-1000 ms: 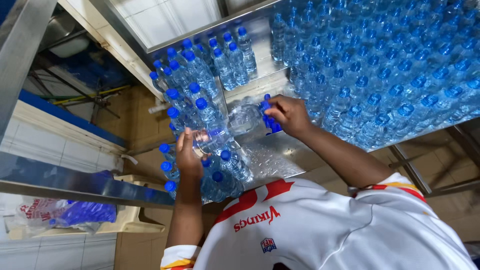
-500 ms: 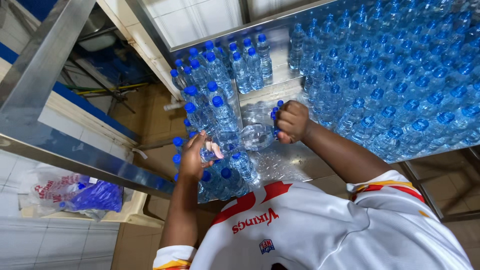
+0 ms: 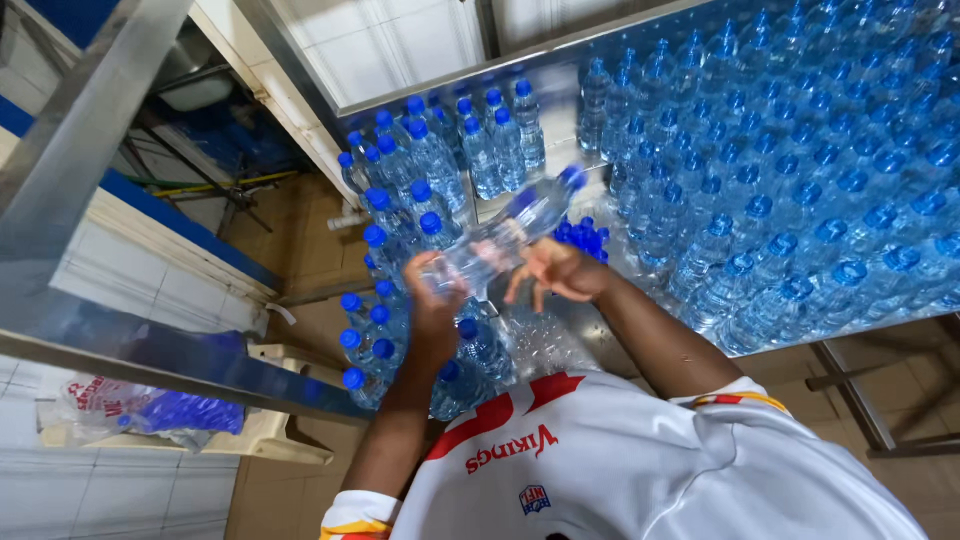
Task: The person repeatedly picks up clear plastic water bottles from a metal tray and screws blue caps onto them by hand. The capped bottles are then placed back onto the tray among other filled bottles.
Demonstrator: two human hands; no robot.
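My left hand (image 3: 435,305) grips the base end of a clear plastic water bottle (image 3: 505,232) with a blue cap. The bottle lies tilted, cap pointing up and to the right. Just below its middle, my right hand (image 3: 555,272) has its fingers spread and holds nothing; whether it touches the bottle is unclear. A small heap of loose blue caps (image 3: 585,238) lies on the steel table (image 3: 560,335) just beyond my right hand. Both forearms reach out from my white shirt at the bottom of the view.
Many capped bottles (image 3: 800,180) crowd the right of the table; another group (image 3: 410,190) stands on the left. A steel beam (image 3: 90,150) crosses the left side. A plastic bag of blue caps (image 3: 150,410) rests on a ledge at lower left.
My right hand has come off the bottle's cap and dropped lower with its fingers open. The bottle now lies longer and more tilted in my left hand.
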